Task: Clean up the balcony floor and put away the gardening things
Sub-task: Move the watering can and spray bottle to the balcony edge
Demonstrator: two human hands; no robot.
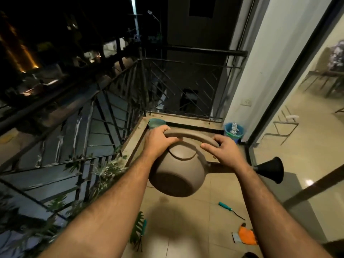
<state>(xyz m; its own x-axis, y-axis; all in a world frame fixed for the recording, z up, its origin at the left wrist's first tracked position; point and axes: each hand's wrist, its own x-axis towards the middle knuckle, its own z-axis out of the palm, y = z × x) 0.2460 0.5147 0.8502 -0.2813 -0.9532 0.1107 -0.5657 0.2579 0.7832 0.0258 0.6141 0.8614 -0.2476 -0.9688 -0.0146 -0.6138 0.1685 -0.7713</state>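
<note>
While both hands grip — watering can spout rightward.

Both hands hold a brown watering can above the tiled balcony floor by its arched handle: the left hand wraps the handle's left end, the right hand rests on its right end. The can's black rose points right. On the floor lie a teal-handled tool and an orange cloth, perhaps over a scraper. A blue bucket stands in the far corner by the railing.
</note>
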